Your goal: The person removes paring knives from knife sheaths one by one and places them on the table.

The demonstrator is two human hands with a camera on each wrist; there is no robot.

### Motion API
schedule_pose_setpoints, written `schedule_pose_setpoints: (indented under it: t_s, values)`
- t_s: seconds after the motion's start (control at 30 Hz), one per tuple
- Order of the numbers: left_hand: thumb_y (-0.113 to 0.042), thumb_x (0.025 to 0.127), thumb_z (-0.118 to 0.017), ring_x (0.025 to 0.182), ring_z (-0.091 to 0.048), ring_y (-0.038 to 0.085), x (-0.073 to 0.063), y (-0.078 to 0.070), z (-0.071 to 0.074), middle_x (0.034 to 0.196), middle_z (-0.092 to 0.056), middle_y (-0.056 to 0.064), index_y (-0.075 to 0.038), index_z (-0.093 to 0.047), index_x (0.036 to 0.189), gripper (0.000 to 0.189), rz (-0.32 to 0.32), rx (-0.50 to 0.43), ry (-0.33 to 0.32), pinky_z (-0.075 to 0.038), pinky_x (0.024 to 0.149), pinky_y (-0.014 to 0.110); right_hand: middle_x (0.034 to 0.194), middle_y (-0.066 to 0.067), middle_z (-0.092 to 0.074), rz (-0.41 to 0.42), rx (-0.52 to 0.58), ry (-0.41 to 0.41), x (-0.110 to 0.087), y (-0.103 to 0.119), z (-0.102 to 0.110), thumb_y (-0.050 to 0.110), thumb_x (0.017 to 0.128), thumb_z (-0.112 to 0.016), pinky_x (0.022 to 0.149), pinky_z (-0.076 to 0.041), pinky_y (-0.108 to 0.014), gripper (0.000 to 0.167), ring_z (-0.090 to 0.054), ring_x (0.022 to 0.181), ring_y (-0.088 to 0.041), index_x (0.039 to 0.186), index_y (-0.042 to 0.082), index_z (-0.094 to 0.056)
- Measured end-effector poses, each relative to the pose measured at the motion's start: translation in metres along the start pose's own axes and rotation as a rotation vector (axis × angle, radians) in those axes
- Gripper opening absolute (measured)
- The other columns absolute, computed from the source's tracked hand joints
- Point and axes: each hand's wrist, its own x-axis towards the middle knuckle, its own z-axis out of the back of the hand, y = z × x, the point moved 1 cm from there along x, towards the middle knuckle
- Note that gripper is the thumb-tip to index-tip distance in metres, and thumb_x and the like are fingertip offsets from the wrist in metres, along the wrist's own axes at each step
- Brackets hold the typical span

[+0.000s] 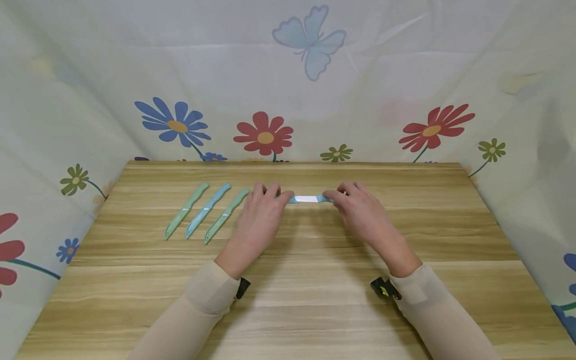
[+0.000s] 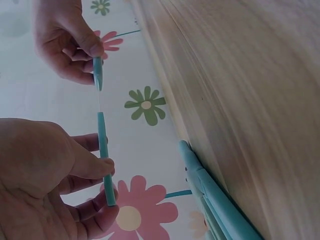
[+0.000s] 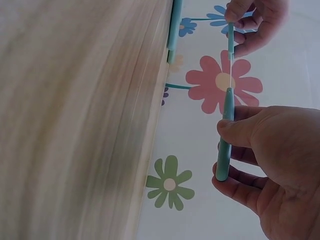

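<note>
Both hands hold a blue fruit knife between them, level above the table, with a stretch of bare white blade (image 1: 307, 199) showing. My left hand (image 1: 261, 212) pinches the blue blade sheath (image 2: 103, 137) between thumb and fingers. The knife's handle (image 3: 225, 160) is gripped by my right hand (image 1: 365, 212), thumb on one side and fingertips on the other. The blade's tip end is hidden inside the sheath. Left of my left hand lie three sheathed knives, slanted side by side: a green knife (image 1: 185, 214), a blue knife (image 1: 208, 211) and another green knife (image 1: 225, 220).
The wood-grain table (image 1: 315, 310) spreads beneath both arms. Behind it and at its sides hangs a pale curtain (image 1: 216, 65) printed with flowers and a butterfly. The nearest green knife's handle end sits close beside my left hand.
</note>
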Motion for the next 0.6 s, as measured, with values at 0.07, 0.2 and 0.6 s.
schedule_pose_setpoints:
  t_s: [0.07,0.2,0.6]
  values:
    - [-0.005,0.100,-0.073,0.097,-0.045,0.030,0.0002,0.0001,-0.0002,0.117,-0.058,0.010,-0.017,-0.071,0.138,0.040,-0.001,0.003,-0.002,-0.049,0.077,0.039,0.115,-0.013,-0.066,-0.006,0.001,0.004,-0.0001,0.0001,0.0006,0.006,0.098,-0.076,0.082,-0.057,-0.045,0.036,-0.057,0.099,-0.032,0.131,0.019,-0.074]
    - [-0.006,0.099,-0.073,0.096,-0.045,0.030,0.0007,0.0000,-0.0008,0.117,-0.058,0.010,-0.017,-0.070,0.139,0.041,0.001,0.006,-0.001,-0.050,0.077,0.039,0.116,-0.013,-0.066,-0.019,0.008,0.016,-0.0001,0.0005,0.0014,0.006,0.098,-0.076,0.083,-0.057,-0.045,0.036,-0.057,0.100,-0.032,0.132,0.019,-0.073]
    - [-0.003,0.102,-0.067,0.096,-0.046,0.031,0.0003,-0.0009,0.0006,0.116,-0.058,0.011,-0.015,-0.070,0.137,0.037,0.014,0.002,-0.016,-0.050,0.076,0.040,0.117,-0.013,-0.065,-0.029,0.032,0.008,-0.0004,-0.0006,0.0039,0.006,0.099,-0.075,0.083,-0.058,-0.047,0.034,-0.058,0.102,-0.033,0.131,0.018,-0.074]
